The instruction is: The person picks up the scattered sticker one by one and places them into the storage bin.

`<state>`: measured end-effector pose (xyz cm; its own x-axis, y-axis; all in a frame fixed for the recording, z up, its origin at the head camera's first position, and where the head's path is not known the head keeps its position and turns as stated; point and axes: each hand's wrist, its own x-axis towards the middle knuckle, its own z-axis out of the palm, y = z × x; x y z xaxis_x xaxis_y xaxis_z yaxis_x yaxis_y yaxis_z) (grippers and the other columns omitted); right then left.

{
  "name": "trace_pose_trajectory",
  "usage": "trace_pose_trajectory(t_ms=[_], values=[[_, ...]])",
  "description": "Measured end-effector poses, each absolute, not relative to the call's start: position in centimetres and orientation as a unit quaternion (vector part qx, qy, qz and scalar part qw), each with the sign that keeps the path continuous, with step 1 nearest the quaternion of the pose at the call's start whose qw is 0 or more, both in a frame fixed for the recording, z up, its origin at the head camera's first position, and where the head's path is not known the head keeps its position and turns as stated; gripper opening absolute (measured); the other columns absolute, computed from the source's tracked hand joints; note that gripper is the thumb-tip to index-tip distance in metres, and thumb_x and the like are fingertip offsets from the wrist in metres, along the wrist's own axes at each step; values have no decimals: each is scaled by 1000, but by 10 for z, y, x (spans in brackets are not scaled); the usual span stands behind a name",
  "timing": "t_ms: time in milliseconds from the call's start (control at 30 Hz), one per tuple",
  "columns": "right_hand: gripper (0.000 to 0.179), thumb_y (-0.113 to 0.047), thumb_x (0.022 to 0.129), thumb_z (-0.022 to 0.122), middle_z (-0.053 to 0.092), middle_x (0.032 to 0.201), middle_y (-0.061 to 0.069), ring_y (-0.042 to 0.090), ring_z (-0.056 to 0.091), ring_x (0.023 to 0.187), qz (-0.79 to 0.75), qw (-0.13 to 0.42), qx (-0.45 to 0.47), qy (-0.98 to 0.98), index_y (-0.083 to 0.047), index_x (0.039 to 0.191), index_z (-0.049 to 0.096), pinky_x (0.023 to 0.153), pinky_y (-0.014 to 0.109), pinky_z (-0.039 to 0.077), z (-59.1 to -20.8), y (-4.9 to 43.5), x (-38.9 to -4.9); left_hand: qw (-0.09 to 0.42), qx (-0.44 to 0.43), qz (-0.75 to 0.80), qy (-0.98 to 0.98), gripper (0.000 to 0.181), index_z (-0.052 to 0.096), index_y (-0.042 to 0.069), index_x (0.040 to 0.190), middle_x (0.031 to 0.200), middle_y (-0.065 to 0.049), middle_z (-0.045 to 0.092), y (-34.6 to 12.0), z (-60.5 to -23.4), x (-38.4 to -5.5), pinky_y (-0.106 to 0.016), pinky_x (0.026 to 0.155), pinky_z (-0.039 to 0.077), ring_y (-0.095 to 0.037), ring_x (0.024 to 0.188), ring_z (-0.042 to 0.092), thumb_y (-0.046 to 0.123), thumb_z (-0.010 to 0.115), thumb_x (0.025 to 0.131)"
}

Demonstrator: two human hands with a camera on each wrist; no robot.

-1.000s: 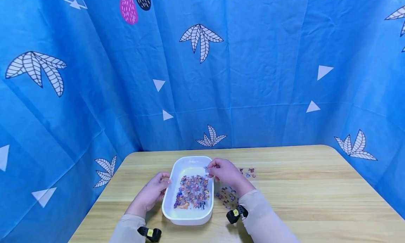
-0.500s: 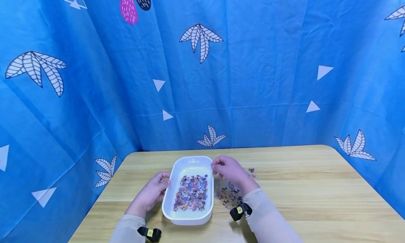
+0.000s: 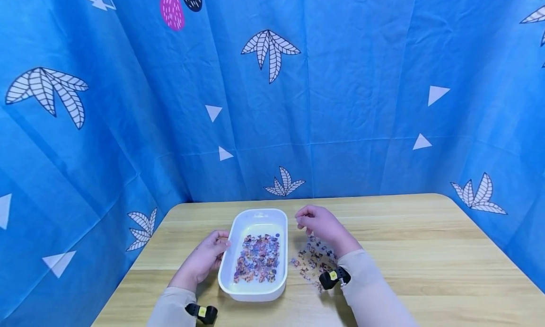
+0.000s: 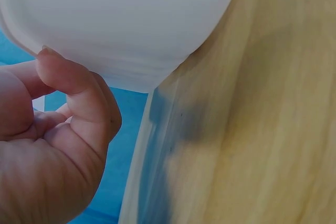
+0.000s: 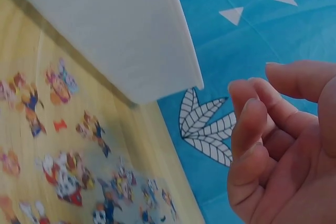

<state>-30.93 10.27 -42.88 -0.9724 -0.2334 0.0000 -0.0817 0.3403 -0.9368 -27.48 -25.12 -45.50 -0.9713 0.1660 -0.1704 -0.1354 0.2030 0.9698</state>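
L hand clasped rim of white tub containing cartoon stickers; R hand, grip released, was nr. loose stickers on worktop, apparently betw. placements, next move prob. calling for fresh pinch.

Tray: white plastic by its look, smooth, moulded; outer wall almost matt in both wrist views, soft shine inside. Table: pale wood grain, smooth, low sheen; reflects blue along its edge in the left wrist view. Curtain: thin cloth, creased and folded, faint satin sheen, flat printed motifs. Stickers: colour prints on clear film, thin, slightly glossy; wood shows through. Sleeves: pale, matt, cloth-like, lightly wrinkled. Wrist cameras: black, apparently hard plastic.
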Motion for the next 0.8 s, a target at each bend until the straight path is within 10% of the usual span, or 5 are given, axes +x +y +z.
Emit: trace_pose_trajectory(t_ms=[800], values=[[25, -23, 99, 62, 68, 101, 8, 28, 62, 87, -545, 52, -75, 834, -9, 119, 67, 76, 45, 52, -430, 141, -316, 115, 12, 627, 770, 38, 42, 0, 139, 108, -19, 61, -250, -457, -274, -40, 73, 58, -27, 89, 65, 16, 50, 106]])
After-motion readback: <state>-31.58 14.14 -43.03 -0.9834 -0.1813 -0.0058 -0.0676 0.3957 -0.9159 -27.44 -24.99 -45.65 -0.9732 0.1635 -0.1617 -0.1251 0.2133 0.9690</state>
